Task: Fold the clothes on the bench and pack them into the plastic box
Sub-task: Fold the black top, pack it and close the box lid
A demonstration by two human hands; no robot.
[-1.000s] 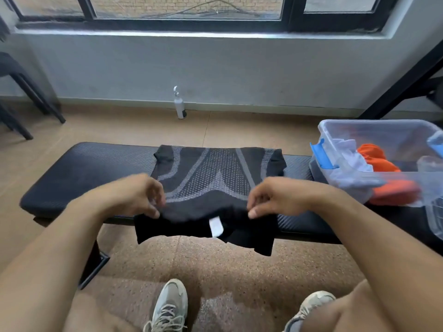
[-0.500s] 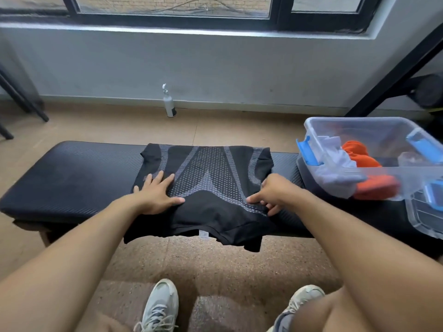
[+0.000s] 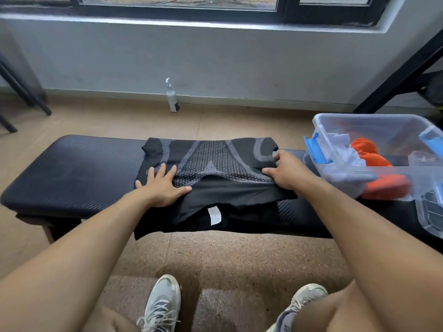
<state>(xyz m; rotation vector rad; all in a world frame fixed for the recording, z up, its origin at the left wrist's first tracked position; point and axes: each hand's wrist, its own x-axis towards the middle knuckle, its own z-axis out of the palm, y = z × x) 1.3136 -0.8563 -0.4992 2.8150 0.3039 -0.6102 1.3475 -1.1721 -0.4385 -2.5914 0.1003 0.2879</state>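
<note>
A black shirt with a grey dotted pattern lies on the black padded bench, its lower part folded up and a white label showing near the front edge. My left hand rests flat on the shirt's left side, fingers spread. My right hand presses the shirt's right side, fingers apart, next to the sleeve. A clear plastic box with blue latches stands on the bench's right end; it holds a white garment and an orange garment.
A clear lid lies at the bench's far right, by the box. A white spray bottle stands on the floor by the wall. Dark chair legs are at left, a black metal frame at right. My shoes are below the bench.
Both hands let go of the pinched hem and laid it on the shirt. The left hand now lies flat; the right hand has slid right and back toward the sleeve.
</note>
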